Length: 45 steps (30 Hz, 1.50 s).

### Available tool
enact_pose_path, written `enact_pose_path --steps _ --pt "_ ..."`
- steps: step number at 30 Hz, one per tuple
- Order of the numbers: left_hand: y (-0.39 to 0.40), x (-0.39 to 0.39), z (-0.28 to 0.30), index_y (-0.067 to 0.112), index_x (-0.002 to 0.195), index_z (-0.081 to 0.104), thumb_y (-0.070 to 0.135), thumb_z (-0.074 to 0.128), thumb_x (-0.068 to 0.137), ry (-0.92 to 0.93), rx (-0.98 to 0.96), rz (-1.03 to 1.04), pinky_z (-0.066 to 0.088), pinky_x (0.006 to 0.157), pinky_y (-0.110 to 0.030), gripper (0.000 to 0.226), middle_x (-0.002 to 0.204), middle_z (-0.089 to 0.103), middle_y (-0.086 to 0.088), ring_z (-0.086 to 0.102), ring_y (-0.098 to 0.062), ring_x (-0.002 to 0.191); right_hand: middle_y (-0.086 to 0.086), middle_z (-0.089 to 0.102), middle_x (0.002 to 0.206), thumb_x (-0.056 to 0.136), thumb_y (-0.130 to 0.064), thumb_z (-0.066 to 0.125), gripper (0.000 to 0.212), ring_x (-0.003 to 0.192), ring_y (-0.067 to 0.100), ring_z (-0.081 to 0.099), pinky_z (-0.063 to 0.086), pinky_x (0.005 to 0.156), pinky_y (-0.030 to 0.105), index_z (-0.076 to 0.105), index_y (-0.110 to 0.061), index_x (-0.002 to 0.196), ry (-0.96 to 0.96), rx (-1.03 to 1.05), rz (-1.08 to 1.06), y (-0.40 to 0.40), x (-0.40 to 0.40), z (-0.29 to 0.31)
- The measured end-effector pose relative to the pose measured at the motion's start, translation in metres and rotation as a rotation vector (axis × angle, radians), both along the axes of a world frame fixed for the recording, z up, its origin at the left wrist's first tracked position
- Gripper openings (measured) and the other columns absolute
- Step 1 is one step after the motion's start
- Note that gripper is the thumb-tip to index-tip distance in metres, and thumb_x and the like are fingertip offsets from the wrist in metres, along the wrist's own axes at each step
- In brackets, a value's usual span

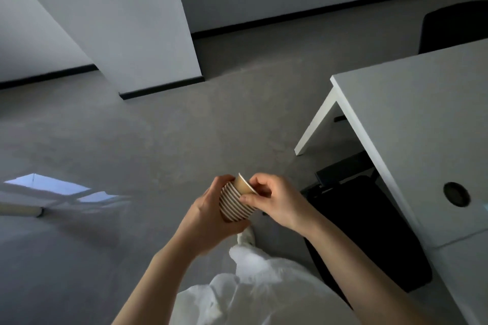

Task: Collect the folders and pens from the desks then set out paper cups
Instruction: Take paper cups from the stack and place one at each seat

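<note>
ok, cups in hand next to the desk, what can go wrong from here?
1. The right hand pinches the top paper cup's rim while the left hand grips the striped cup stack; two cups may come off stuck together.
2. The stack is held over the floor, not the white desk; a slip likely drops cups there.

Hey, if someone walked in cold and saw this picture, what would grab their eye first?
The two hands at lower centre: the left hand grips a stack of ribbed paper cups while the right hand pinches the top cup's rim. Next, the white desk at right, and the patch of window light on the floor at left.
</note>
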<state>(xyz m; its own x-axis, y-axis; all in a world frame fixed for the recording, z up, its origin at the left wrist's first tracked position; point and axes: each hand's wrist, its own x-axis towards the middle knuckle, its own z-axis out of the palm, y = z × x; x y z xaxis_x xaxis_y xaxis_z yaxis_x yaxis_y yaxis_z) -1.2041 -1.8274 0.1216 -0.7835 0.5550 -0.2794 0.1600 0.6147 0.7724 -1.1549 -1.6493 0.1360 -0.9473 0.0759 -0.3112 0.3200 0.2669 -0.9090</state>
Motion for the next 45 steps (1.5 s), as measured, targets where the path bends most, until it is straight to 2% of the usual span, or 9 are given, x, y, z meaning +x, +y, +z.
enact_pose_path --steps 3,8,11,15,28,32,38,42,45 --pt "0.028 -0.055 0.005 0.04 0.125 0.044 0.033 0.086 0.059 0.004 0.028 -0.022 0.051 0.063 -0.018 0.078 0.093 0.062 0.013 0.062 -0.003 0.078 0.007 0.065 0.071 0.079 -0.028 0.07 0.016 0.066 0.008 0.057 0.048 0.065 0.038 0.062 -0.015 0.081 0.031 0.021 -0.018 0.027 -0.05 0.008" --pt "0.07 -0.125 0.001 0.054 0.132 0.038 0.046 0.08 0.054 0.015 0.048 -0.085 0.05 0.07 -0.012 0.089 0.101 0.063 0.015 0.063 -0.002 0.086 -0.007 0.059 0.064 0.083 -0.022 0.069 0.009 0.059 0.001 0.052 0.043 0.061 0.026 0.063 -0.017 0.08 0.039 0.082 -0.094 0.068 -0.109 0.009" --pt "0.095 -0.17 -0.004 0.057 0.137 0.027 0.042 0.081 0.057 -0.004 0.05 -0.177 0.055 0.077 -0.023 0.097 0.108 0.061 0.014 0.064 -0.008 0.092 0.001 0.066 0.072 0.082 -0.025 0.069 0.011 0.065 0.005 0.058 0.049 0.065 0.031 0.064 -0.015 0.082 0.014 0.082 -0.187 0.094 -0.142 0.004" --pt "0.134 -0.235 -0.01 0.047 0.127 0.038 0.035 0.084 0.058 0.03 0.092 -0.253 0.057 0.072 -0.033 0.083 0.102 0.064 0.011 0.066 -0.01 0.087 -0.008 0.06 0.066 0.081 -0.021 0.072 0.012 0.058 -0.004 0.054 0.042 0.057 0.011 0.061 -0.019 0.077 -0.005 0.099 -0.271 0.126 -0.195 0.003" --pt "0.265 -0.468 -0.005 0.046 0.129 0.038 0.04 0.085 0.056 0.054 -0.01 -0.626 0.057 0.074 -0.031 0.087 0.106 0.06 0.015 0.063 -0.007 0.091 0.01 0.069 0.086 0.083 -0.022 0.069 0.018 0.077 0.012 0.065 0.054 0.07 0.032 0.065 -0.006 0.09 -0.074 0.121 -0.622 0.224 -0.369 0.011" --pt "0.314 -0.502 -0.005 0.046 0.128 0.039 0.038 0.086 0.057 0.005 -0.03 -0.71 0.057 0.072 -0.033 0.086 0.104 0.063 0.012 0.064 -0.007 0.088 0.013 0.07 0.088 0.081 -0.014 0.069 0.016 0.082 0.022 0.069 0.057 0.07 0.03 0.065 -0.004 0.092 -0.095 0.119 -0.737 0.255 -0.393 0.004" --pt "0.415 -0.541 -0.003 0.04 0.13 0.035 0.036 0.086 0.062 -0.01 -0.066 -0.861 0.047 0.066 -0.013 0.085 0.102 0.056 0.019 0.06 0.0 0.088 0.012 0.068 0.077 0.084 -0.008 0.065 0.006 0.068 0.012 0.06 0.049 0.065 0.023 0.067 -0.003 0.087 -0.116 0.109 -0.986 0.335 -0.413 -0.003" --pt "0.495 -0.564 0.004 0.039 0.13 0.035 0.037 0.086 0.062 -0.004 -0.053 -0.914 0.05 0.066 -0.014 0.085 0.104 0.058 0.017 0.062 -0.001 0.088 -0.005 0.058 0.07 0.089 -0.009 0.061 0.005 0.064 0.004 0.053 0.042 0.056 0.008 0.062 -0.011 0.084 -0.111 0.104 -1.009 0.416 -0.431 0.0" --pt "0.553 -0.578 0.013 0.037 0.129 0.037 0.036 0.086 0.062 0.018 -0.066 -0.958 0.05 0.067 -0.012 0.083 0.103 0.057 0.02 0.061 0.001 0.088 0.002 0.061 0.077 0.089 -0.01 0.06 0.006 0.066 0.005 0.053 0.042 0.058 0.014 0.066 -0.008 0.088 -0.115 0.134 -1.016 0.472 -0.442 0.005"
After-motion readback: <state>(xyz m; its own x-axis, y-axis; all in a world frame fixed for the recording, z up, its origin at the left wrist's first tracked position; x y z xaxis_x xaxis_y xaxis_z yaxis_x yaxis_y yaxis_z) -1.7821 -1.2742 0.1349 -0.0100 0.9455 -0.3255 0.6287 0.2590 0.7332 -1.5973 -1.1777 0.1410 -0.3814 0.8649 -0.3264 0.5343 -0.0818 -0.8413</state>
